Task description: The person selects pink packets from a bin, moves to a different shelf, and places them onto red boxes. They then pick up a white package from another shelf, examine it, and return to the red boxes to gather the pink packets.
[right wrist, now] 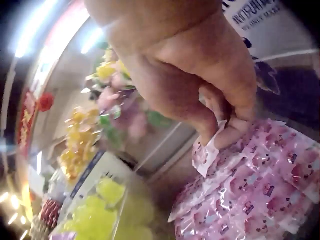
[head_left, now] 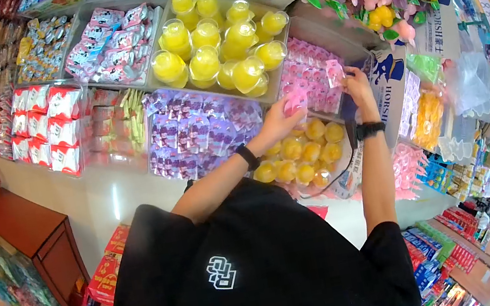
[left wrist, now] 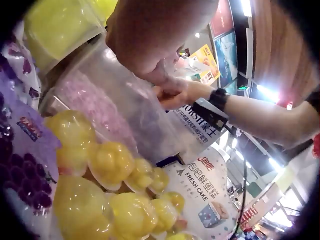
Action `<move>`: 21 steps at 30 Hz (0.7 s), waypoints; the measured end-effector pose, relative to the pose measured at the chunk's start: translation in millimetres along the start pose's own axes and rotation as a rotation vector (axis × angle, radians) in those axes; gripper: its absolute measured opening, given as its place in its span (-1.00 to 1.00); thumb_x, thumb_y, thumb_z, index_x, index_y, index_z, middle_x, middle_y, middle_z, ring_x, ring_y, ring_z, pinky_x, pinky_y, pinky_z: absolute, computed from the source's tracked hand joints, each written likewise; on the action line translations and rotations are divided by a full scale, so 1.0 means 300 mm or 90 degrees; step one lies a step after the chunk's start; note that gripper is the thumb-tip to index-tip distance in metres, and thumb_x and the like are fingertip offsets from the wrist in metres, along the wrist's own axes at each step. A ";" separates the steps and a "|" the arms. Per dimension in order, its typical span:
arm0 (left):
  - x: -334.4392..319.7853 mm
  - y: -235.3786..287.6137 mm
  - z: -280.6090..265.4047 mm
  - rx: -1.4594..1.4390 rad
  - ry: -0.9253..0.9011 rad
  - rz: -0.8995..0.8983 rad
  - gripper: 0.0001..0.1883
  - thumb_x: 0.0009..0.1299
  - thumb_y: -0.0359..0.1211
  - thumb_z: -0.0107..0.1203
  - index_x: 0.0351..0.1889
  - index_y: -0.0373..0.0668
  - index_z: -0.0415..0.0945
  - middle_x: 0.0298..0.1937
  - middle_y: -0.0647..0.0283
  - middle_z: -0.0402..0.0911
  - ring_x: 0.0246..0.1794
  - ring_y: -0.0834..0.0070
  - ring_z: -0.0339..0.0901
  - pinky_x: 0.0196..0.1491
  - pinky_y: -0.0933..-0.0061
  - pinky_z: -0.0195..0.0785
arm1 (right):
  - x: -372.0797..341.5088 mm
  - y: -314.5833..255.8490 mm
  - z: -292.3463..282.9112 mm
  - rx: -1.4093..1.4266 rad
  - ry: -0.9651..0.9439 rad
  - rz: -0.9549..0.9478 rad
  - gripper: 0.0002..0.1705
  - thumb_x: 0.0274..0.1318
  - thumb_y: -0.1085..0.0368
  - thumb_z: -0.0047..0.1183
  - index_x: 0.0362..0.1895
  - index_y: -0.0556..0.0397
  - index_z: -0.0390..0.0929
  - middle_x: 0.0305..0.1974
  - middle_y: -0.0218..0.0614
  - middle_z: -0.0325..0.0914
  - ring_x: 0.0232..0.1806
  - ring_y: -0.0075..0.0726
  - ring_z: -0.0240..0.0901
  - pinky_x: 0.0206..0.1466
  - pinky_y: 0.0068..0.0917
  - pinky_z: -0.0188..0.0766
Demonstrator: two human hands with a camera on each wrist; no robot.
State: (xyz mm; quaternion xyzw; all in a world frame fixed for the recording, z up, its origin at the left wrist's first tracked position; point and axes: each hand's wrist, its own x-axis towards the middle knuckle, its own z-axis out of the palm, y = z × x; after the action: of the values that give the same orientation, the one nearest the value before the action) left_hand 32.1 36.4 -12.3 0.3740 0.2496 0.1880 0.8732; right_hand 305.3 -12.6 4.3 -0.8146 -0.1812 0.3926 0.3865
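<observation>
Display: we saw bins of wrapped goods in front of the person's black shirt [head_left: 261,281].
Yellow tubs: these [head_left: 204,63] filled the wide bin beside the pink one, with purple packets [head_left: 204,127] below them.
Pink pile: many pink packets [right wrist: 240,200] lay overlapping in their own bin [head_left: 318,28], between the yellow tubs and a printed panel [head_left: 390,78]. We judged the handling well under way: one bundle and one packet were in hand, while the pile was left in the bin.
Left hand: its grip [head_left: 279,122] had fingers curled round a pink bundle [head_left: 296,100] at the bin's near edge. The bundle sat at the fingertips; we could not tell how many packets it held.
Right hand: its grip [right wrist: 200,75] was pressed together, pinching a pink-and-white packet [right wrist: 204,159] between thumb and fingers.
Pinched packet: it hung from the fingertips, over the pile's edge and apart from the left hand's bundle. We could not tell whether its lower corner touched the pile.
</observation>
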 end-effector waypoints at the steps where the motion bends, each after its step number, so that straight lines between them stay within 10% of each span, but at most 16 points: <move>1: 0.003 -0.006 -0.003 -0.005 0.004 0.001 -0.49 0.33 -0.41 0.07 0.23 -0.21 0.19 0.03 0.29 0.42 -0.07 0.57 0.46 -0.11 0.50 0.48 | 0.067 0.037 -0.021 0.048 0.015 0.028 -0.59 -0.07 0.57 -0.02 -0.03 0.25 0.36 -0.33 -0.20 0.50 -0.41 -0.39 0.46 -0.44 -0.55 0.38; 10: 0.006 -0.029 -0.028 0.021 -0.006 0.005 -0.40 0.30 -0.34 0.14 0.26 -0.27 0.16 -0.02 0.19 0.45 -0.13 0.51 0.48 -0.27 0.45 0.56 | 0.335 0.198 0.013 -0.043 0.117 -0.025 -0.62 -0.11 0.47 0.13 -0.12 0.27 0.41 -0.52 -0.31 0.48 -0.60 -0.45 0.41 -0.56 -0.63 0.28; 15: -0.002 -0.008 -0.017 -0.006 -0.012 -0.048 -0.49 0.34 -0.37 0.08 0.23 -0.20 0.19 0.03 0.31 0.41 -0.05 0.57 0.43 -0.12 0.45 0.52 | 0.281 0.175 0.055 -0.350 0.234 -0.114 -0.66 -0.14 0.16 0.17 -0.25 0.09 0.59 -0.26 -0.13 0.61 -0.23 -0.10 0.56 -0.04 -0.33 0.39; 21: -0.004 0.027 -0.012 0.052 -0.018 -0.022 -0.53 0.33 -0.38 0.10 0.19 -0.22 0.25 -0.02 0.35 0.45 -0.09 0.63 0.43 -0.10 0.52 0.46 | 0.272 0.170 0.065 -0.440 0.238 -0.193 -0.66 -0.03 0.14 0.13 -0.23 0.12 0.59 -0.41 -0.14 0.60 -0.30 -0.23 0.56 -0.15 -0.42 0.40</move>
State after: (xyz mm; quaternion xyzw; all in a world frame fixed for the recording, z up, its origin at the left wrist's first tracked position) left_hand 27.8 43.1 -8.1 0.4076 0.2510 0.1574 0.8638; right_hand 340.7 13.2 -83.6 -0.9178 -0.3466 0.0925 0.1699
